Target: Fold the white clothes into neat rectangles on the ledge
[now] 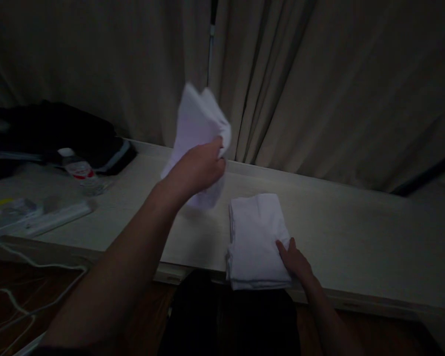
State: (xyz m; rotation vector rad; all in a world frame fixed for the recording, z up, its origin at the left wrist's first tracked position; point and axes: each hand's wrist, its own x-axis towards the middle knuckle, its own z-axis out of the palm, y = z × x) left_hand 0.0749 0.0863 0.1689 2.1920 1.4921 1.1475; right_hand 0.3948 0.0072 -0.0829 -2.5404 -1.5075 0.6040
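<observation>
1. Behind everything, from 10 to 2 o'clock: heavy beige pleated curtains (319, 89), hanging down to the back edge of the bench.
2. Across the middle, 9 to 3 o'clock: long pale wooden tabletop (356, 232), dimly lit.
3. At 10 o'clock: dark bundled fabric bag (55, 131), resting on the tabletop's far left.
4. At 12 o'clock, raised clear of the tabletop: loose white cloth (200, 128), blurred and crumpled, pinched shut in the left hand (198, 168).
5. Just right of centre, near the front edge: neat stack of folded white cloths (257, 240), right hand (294, 259) lying flat on its 4 o'clock corner, fingers spread, pressing rather than grasping.
6. Judged step: one cloth in the air, stack steadied; next move likely calls for spreading the cloth flat beside the stack.
7. At 9 o'clock: clear plastic bottle (81, 173) with white cap and red label; lettering too dim to read.
8. At 8 o'clock: white cable (33, 264) trailing off the edge.
</observation>
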